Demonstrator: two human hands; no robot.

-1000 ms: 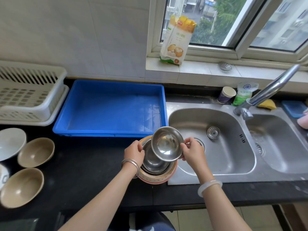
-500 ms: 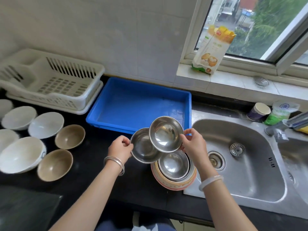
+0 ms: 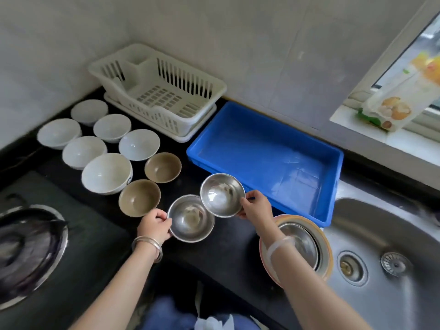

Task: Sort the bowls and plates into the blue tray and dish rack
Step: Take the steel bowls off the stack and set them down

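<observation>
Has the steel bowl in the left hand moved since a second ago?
Yes. The left hand has carried its steel bowl off the plate stack, leftward toward the brown bowl.

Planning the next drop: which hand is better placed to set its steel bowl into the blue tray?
Probably right. The right hand holds the right bowl at the tray rim; the left hand holds the left bowl farther from it.

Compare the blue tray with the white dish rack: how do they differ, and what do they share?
The blue tray is blue with solid walls; the dish rack is white with slotted walls and a gridded floor. The blue tray is one open space; the dish rack has a small compartment at one end. Both are rectangular, stand on the black counter and hold no dishes.
</observation>
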